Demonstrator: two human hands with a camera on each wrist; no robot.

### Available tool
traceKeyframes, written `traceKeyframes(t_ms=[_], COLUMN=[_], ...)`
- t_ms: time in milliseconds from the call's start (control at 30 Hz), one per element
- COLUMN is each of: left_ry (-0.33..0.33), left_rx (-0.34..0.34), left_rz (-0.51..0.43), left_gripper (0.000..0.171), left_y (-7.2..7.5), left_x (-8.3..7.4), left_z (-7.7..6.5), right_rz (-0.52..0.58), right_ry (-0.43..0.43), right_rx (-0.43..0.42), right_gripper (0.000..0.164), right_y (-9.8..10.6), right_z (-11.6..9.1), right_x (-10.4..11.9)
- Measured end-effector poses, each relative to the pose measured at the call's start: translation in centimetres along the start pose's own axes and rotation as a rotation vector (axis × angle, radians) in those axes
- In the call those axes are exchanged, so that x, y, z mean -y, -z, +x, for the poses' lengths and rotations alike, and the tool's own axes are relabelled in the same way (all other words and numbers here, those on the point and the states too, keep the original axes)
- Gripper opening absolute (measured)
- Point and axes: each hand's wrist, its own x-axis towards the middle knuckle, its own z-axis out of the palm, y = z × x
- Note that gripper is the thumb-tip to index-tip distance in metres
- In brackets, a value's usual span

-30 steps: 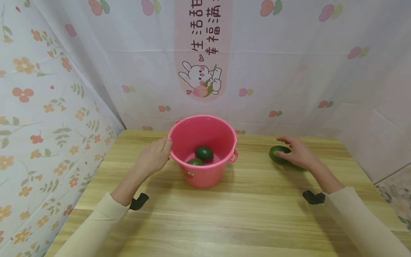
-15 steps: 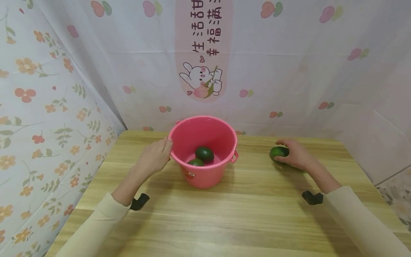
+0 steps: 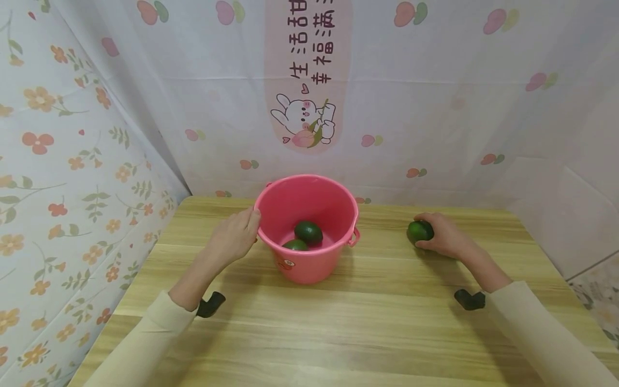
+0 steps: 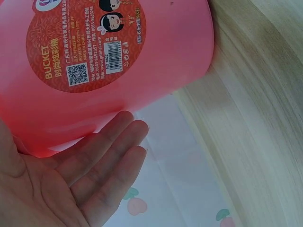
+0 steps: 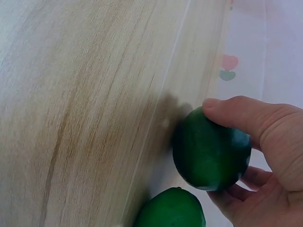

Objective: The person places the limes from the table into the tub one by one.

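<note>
A pink bucket (image 3: 309,269) stands upright on the wooden table, with two dark green avocados (image 3: 308,232) in it. At its left side my left hand (image 3: 234,236) holds the rim, thumb over the edge. The left wrist view shows several fingers (image 4: 111,156) of this hand outside the wall, below the red label (image 4: 90,45). My right hand (image 3: 447,236) grips another avocado (image 5: 210,151) on the right of the table, thumb on one side and fingers on the other. A further green avocado (image 5: 173,210) lies beside it, hidden behind the hand in the head view.
A printed curtain (image 3: 217,107) hangs behind the table's back edge, and a floral cloth (image 3: 72,215) hangs along the left. The bucket's handle joint (image 3: 354,236) sticks out on its right. Dark wrist mounts (image 3: 469,299) sit under both forearms.
My right hand has come down over the avocado and its fingers have closed round it. The left hand and the bucket have stayed in place.
</note>
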Motion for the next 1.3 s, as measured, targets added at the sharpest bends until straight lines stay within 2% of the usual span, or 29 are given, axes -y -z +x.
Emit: traceKeyframes(t_ms=[633,900,1300], left_ry=[0.010,0.012,0.025], left_rx=[0.001,0.004,0.002], left_rz=[0.001,0.011,-0.004], left_gripper=[0.037,0.037,0.038], left_y=[0.0,0.0,-0.1], left_x=[0.0,-0.1,-0.1], left_z=[0.0,-0.1,0.0], right_rz=[0.052,0.115,0.105], right_ry=[-0.009,-0.037,0.012], right_rx=[-0.054,-0.060,-0.113], right_gripper=[0.059,0.061,0.058], right_y=[1.1,1.9,2.9], right_z=[-0.4,-1.0,-1.3], right_x=[0.8,1.6,2.4])
